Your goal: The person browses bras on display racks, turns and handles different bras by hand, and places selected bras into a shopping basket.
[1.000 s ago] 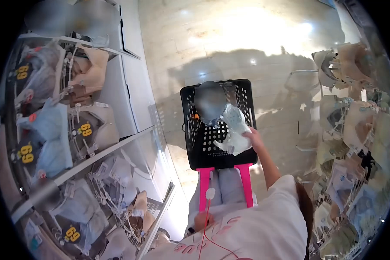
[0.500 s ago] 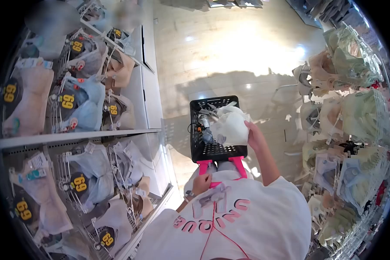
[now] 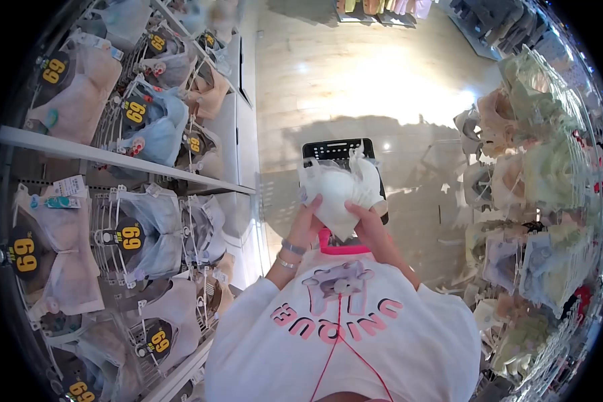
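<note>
A white bra [image 3: 335,191] is stretched between my two hands in front of my body, its straps pointing away from me. My left hand [image 3: 306,220] grips its left edge, and my right hand [image 3: 367,221] pinches the right side with the thumb on top. Behind and below the bra stands a black shopping basket [image 3: 337,149] with a pink handle [image 3: 345,250]. The bra covers most of the basket, so its contents are hidden.
On the left, white shelving [image 3: 127,161] holds rows of hanging bras with black "69" price tags [image 3: 128,236]. Racks of pale green and beige bras [image 3: 539,167] line the right side. Wooden floor [image 3: 355,80] stretches ahead, with clothes displays [image 3: 382,10] at the far end.
My left hand has come up from the basket handle and taken hold of the bra too. The bra has turned and now sits nearer me, over the basket. The view has shifted slightly.
</note>
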`<state>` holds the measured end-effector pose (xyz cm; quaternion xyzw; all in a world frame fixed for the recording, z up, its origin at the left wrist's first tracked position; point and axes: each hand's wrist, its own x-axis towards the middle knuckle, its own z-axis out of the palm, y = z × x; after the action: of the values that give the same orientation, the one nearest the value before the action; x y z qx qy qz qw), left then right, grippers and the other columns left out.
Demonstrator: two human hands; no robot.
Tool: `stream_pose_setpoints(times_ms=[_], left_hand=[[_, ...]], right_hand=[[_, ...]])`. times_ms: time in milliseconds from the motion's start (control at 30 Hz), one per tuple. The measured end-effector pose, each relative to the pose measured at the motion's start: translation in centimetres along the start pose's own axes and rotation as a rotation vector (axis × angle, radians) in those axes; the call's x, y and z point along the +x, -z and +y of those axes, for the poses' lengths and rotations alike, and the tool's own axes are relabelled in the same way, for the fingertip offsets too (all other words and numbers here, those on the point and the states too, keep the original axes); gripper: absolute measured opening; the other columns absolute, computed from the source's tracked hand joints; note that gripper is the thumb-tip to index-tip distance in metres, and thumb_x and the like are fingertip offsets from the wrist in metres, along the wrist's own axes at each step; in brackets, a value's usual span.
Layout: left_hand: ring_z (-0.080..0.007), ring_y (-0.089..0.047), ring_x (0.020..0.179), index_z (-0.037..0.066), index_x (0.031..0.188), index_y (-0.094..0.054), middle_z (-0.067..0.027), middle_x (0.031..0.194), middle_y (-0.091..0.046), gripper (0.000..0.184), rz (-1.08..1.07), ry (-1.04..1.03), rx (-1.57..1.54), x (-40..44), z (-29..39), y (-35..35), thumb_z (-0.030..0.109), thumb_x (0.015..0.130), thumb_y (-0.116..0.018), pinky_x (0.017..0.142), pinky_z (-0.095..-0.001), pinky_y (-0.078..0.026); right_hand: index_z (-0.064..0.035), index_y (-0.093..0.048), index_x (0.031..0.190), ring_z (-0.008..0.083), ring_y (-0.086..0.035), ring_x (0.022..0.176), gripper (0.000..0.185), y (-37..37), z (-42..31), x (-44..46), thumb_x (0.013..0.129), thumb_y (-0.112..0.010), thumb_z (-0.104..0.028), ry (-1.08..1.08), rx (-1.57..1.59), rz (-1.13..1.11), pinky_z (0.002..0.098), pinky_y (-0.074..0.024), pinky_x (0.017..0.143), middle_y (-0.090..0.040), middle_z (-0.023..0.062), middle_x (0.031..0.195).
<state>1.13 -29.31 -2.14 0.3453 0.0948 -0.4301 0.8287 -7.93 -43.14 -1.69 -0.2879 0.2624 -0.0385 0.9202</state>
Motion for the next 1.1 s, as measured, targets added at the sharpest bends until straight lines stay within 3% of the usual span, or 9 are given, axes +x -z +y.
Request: stream_pose_setpoints(times_ms=[167,267,300,433,633,733,867,1000,1100], left_hand=[[-0.0071,-0.055,0.079,0.005,0.086,-0.059,0.0014,0.085,-0.061,0.018,0.098,-0.362,0.604,-0.3,3.1,0.9,0.021,0.085,-0.066,0.072,-0.0243,-0.045],[-0.0063,-0.053,0.076,0.004,0.086,-0.06,0.0024,0.083,-0.059,0.017,0.156,-0.487,0.731,-0.7,4.8,1.1,0.02,0.084,-0.067,0.068,-0.0228,-0.044],[-0.0061,-0.052,0.075,0.004,0.086,-0.06,0.0028,0.082,-0.059,0.017,0.131,-0.474,0.713,-1.0,5.4,0.6,0.019,0.084,-0.067,0.067,-0.0226,-0.043],[-0.0057,-0.052,0.072,0.004,0.086,-0.06,0.0031,0.08,-0.059,0.015,0.017,-0.47,0.769,-1.8,7.1,-0.6,0.016,0.084,-0.067,0.064,-0.0223,-0.043],[-0.0071,-0.055,0.077,0.001,0.093,-0.062,0.0007,0.086,-0.062,0.016,-0.007,-0.501,0.811,-2.7,8.4,-2.0,0.012,0.083,-0.067,0.069,-0.0226,-0.045],[-0.009,-0.057,0.082,0.0,0.102,-0.06,-0.0011,0.092,-0.063,0.023,-0.02,-0.526,0.746,-4.0,8.9,-2.7,0.011,0.083,-0.066,0.073,-0.0234,-0.045],[-0.011,-0.058,0.088,0.0,0.109,-0.057,-0.0035,0.099,-0.062,0.027,-0.087,-0.539,0.714,-4.0,8.4,-3.0,0.009,0.084,-0.064,0.079,-0.0252,-0.045],[-0.0169,-0.054,0.106,-0.001,0.123,-0.048,-0.0079,0.116,-0.056,0.039,-0.174,-0.436,0.642,-4.1,7.8,-3.4,0.013,0.088,-0.058,0.091,-0.0307,-0.042],[-0.0196,-0.051,0.111,0.002,0.125,-0.045,-0.0088,0.122,-0.053,0.043,-0.239,-0.324,0.452,-3.3,6.2,-2.9,0.023,0.09,-0.057,0.095,-0.0361,-0.041]], right_hand=[[-0.004,-0.029,0.137,0.022,-0.041,0.123,0.063,0.0,-0.8,-1.3,0.082,-0.061,-0.005,0.215,-0.109,-0.012,0.0372,-0.0349,0.101,-0.042,0.0076,0.134],[-0.0066,-0.03,0.137,0.0239,-0.04,0.124,0.062,1.7,-0.8,-1.0,0.084,-0.06,-0.015,0.355,0.276,-0.158,0.0405,-0.0319,0.103,-0.042,0.0079,0.135],[-0.0089,-0.032,0.137,0.0254,-0.039,0.125,0.059,2.1,-1.4,-1.1,0.087,-0.056,-0.029,0.418,0.295,-0.226,0.0434,-0.029,0.105,-0.041,0.0079,0.136],[-0.0097,-0.031,0.139,0.0268,-0.035,0.129,0.06,-0.6,-4.8,-4.6,0.092,-0.042,-0.045,0.426,0.359,0.002,0.0456,-0.0277,0.106,-0.039,0.0095,0.138],[-0.0035,-0.04,0.132,0.0242,-0.046,0.119,0.055,-1.1,-6.3,-6.1,0.089,-0.057,-0.034,0.56,0.121,0.19,0.0368,-0.0358,0.101,-0.049,0.0097,0.129],[0.0003,-0.045,0.128,0.0204,-0.05,0.112,0.054,-0.5,-7.0,-7.5,0.088,-0.062,-0.031,0.684,-0.49,0.417,0.0313,-0.0388,0.097,-0.053,0.0106,0.123],[0.0025,-0.05,0.124,0.018,-0.052,0.107,0.054,-0.3,-8.1,-8.6,0.087,-0.062,-0.035,0.65,-0.598,0.513,0.0296,-0.041,0.093,-0.057,0.0103,0.115],[0.0009,-0.05,0.123,0.0181,-0.054,0.106,0.048,-1.0,-8.8,-7.9,0.089,-0.06,-0.031,0.703,-0.18,0.386,0.0298,-0.0433,0.091,-0.057,0.0108,0.115],[-0.0027,-0.039,0.131,0.0247,-0.05,0.115,0.047,-2.0,-9.6,-8.9,0.092,-0.054,-0.025,0.592,0.199,0.222,0.0396,-0.0413,0.098,-0.05,0.0115,0.125]])
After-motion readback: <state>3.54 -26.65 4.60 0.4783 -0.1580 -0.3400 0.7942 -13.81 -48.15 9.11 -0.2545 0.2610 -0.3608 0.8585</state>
